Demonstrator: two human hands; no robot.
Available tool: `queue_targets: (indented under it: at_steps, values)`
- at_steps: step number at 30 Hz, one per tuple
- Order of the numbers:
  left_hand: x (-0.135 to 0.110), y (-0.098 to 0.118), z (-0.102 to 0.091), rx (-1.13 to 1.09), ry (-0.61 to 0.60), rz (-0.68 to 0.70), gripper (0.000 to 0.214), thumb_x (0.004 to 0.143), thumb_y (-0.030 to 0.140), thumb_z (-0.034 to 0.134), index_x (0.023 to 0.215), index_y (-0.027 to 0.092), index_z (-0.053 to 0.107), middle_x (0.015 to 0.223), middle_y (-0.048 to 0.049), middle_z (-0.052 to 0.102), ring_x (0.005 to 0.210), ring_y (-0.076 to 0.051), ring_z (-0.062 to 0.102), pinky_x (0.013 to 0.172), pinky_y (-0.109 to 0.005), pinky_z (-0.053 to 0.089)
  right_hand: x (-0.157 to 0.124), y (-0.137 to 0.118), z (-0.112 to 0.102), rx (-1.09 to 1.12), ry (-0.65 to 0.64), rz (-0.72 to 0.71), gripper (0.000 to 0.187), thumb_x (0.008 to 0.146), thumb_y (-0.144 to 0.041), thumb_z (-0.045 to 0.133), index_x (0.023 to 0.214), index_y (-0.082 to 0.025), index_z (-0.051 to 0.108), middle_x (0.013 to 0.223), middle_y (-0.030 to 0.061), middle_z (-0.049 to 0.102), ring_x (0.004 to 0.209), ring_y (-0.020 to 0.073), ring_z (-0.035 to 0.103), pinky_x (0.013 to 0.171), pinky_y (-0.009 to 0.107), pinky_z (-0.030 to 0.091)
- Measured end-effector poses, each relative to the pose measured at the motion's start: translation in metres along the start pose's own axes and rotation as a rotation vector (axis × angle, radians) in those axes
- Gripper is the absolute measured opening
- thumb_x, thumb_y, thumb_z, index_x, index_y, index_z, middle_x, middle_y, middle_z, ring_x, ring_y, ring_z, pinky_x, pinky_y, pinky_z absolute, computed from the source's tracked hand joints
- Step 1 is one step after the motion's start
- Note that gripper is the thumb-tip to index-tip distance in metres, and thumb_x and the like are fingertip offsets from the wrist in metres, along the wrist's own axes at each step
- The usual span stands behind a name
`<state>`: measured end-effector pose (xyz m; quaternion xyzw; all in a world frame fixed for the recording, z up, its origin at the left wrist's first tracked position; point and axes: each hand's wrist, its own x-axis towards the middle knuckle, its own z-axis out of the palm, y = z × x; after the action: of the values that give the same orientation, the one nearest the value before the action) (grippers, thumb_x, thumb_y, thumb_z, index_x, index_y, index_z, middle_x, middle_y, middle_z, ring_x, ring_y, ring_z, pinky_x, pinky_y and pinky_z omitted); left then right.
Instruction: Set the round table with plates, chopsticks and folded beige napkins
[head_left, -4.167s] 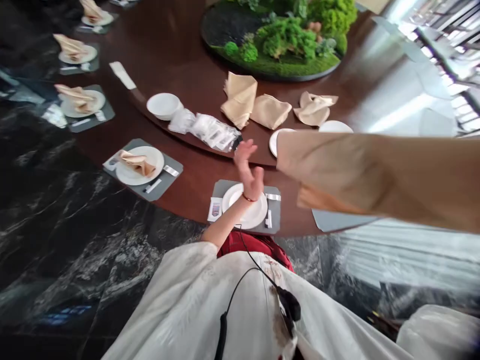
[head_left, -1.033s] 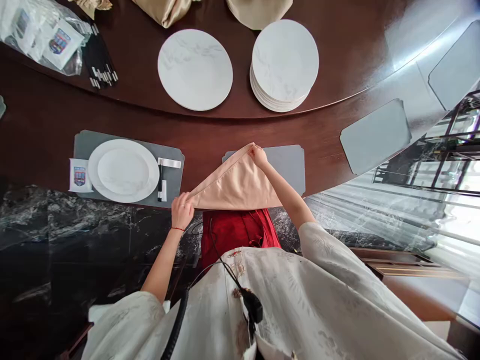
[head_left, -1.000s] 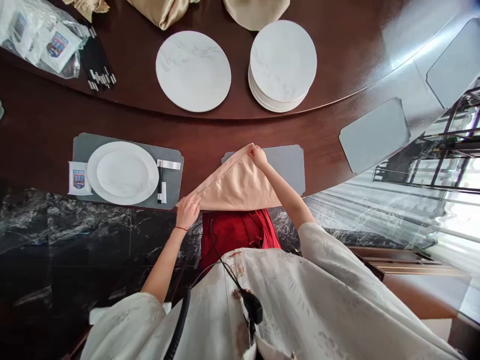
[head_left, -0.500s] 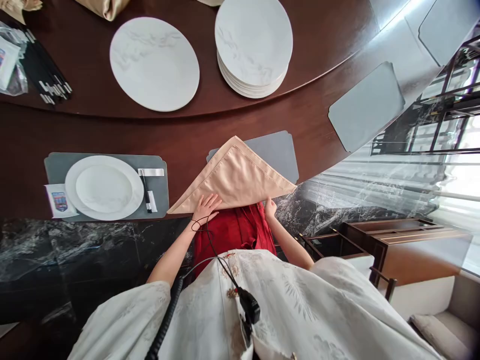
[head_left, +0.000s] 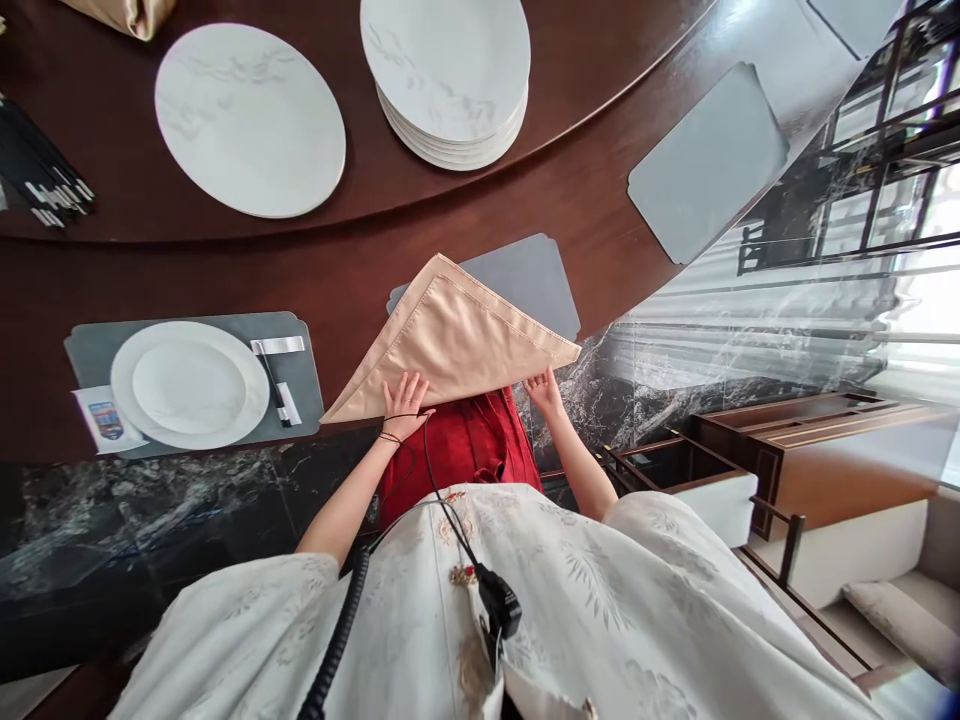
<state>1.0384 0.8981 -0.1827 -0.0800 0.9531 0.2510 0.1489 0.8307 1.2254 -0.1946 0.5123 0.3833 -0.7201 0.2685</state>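
Note:
A beige cloth napkin (head_left: 454, 335), folded into a triangle, lies at the table's near edge, its long side toward me. Partly covered by it is a grey placemat (head_left: 529, 280). My left hand (head_left: 406, 405) is open, with spread fingers lying on the napkin's near edge, left of the middle. At the right part of that edge is my right hand (head_left: 543, 391), its fingers apart and their tips touching the cloth from below. A dark cord loops round my left wrist.
To the left, a placemat (head_left: 172, 325) bears a white plate (head_left: 187, 385), a packet (head_left: 109, 420) and a black chopstick set (head_left: 274, 385). Farther back are a large plate (head_left: 251, 120), stacked plates (head_left: 450, 75) and several chopsticks (head_left: 45, 165). Another placemat (head_left: 709, 160) lies right.
My right hand has loosened from a closed grip on the napkin's edge, its fingers now apart. My left hand stays on the cloth. The whole view has shifted slightly.

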Motion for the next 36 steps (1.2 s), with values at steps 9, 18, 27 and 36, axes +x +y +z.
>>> queue_targets:
  at_steps: [9, 18, 27, 36]
  values:
    - [0.008, 0.002, 0.006, -0.069, 0.063, -0.046, 0.064, 0.088, 0.046, 0.061, 0.144, 0.016, 0.05, 0.154, -0.0195, 0.041, 0.151, -0.038, 0.023, 0.117, -0.068, -0.01, -0.002, -0.011, 0.01, -0.214, 0.183, -0.21, 0.02, 0.082, -0.024, 0.072, 0.097, -0.019, 0.059, 0.087, -0.0018, 0.073, 0.078, 0.0102, 0.07, 0.07, 0.021, 0.06]
    - [0.014, -0.01, 0.002, -0.178, 0.214, -0.156, 0.039, 0.09, 0.008, 0.033, 0.113, 0.017, 0.064, 0.145, -0.0165, 0.054, 0.142, -0.026, 0.043, 0.122, -0.06, 0.018, -0.026, -0.045, 0.029, -0.682, 0.241, -0.575, 0.071, 0.078, -0.05, 0.07, 0.137, -0.019, 0.045, 0.091, 0.0025, 0.071, 0.065, 0.0139, 0.068, 0.068, 0.03, 0.062]
    - [0.003, -0.066, -0.084, -0.188, 0.178, -0.308, 0.023, 0.084, 0.02, 0.05, 0.086, 0.02, 0.073, 0.106, -0.0127, 0.074, 0.105, -0.028, 0.069, 0.097, -0.04, 0.052, -0.053, -0.115, 0.054, -1.637, -0.324, -0.843, 0.047, 0.077, -0.041, 0.07, 0.118, -0.017, 0.072, 0.117, 0.0126, 0.071, 0.103, 0.0279, 0.068, 0.094, 0.041, 0.054]
    - [0.016, -0.08, -0.254, -0.67, -0.242, -0.252, 0.043, 0.066, 0.057, 0.078, 0.083, 0.017, 0.076, 0.082, -0.0075, 0.075, 0.075, -0.022, 0.069, 0.066, -0.027, 0.055, -0.098, -0.237, 0.124, -2.374, -0.706, -0.848, 0.03, 0.077, -0.048, 0.074, 0.078, -0.019, 0.077, 0.088, 0.0087, 0.073, 0.086, 0.0254, 0.067, 0.078, 0.033, 0.05]
